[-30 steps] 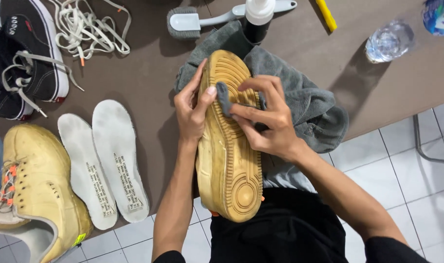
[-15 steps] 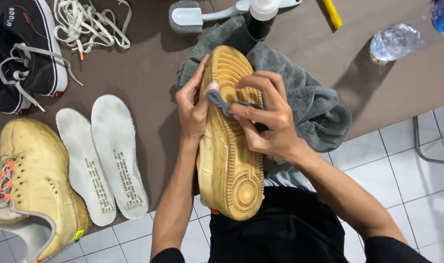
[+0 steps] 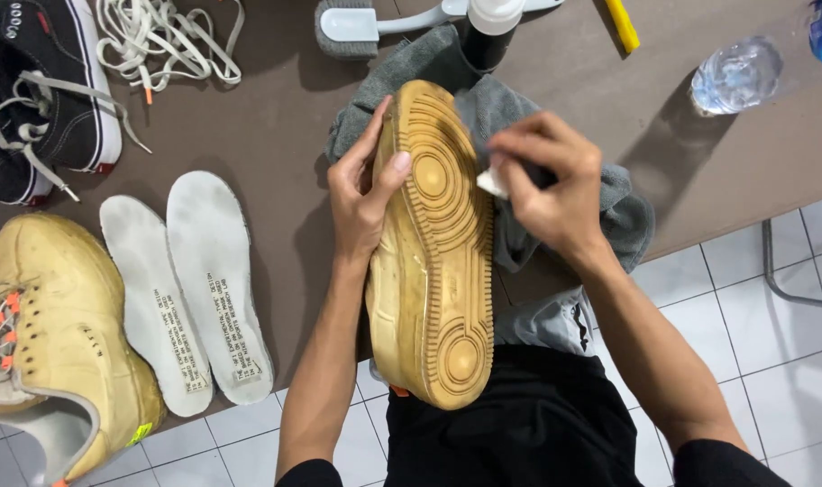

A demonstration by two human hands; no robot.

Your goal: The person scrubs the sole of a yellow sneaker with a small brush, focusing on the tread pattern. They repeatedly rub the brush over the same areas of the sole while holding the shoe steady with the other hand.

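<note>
Over brown table (image 3: 276, 135), left hand (image 3: 361, 194) grips upturned shoe (image 3: 433, 252); right hand (image 3: 551, 185) pinches white pad (image 3: 492, 183).

Left hand (image 3: 361, 194): palm inward, fingers extended upward, thumb pressed across, forearm bare and reaching forward from the lower frame. Right hand (image 3: 551, 185): fingers curled tight in a pinch, knuckles up, wrist bent, forearm angled inward.
</note>
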